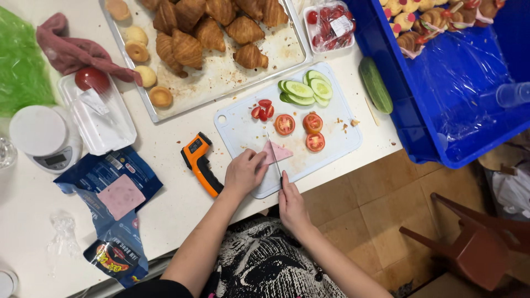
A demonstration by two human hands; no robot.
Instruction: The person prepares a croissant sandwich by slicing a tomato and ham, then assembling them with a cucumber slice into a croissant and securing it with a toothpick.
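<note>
The knife handle is hidden inside the closed right hand [291,205], so only the thin blade of the knife [274,159] is seen, laid across a pink ham slice [276,152]. The slice is pressed flat by the curled fingers of the left hand [244,172], which partly cover it. Both lie on a white plastic cutting board [243,129]; at 12 o'clock from the ham, round tomato slices [285,124] are set, and glossy cucumber slices [301,91] farther up. An orange infrared thermometer [200,163] rests on the tabletop [165,143] at 9 o'clock.
</note>
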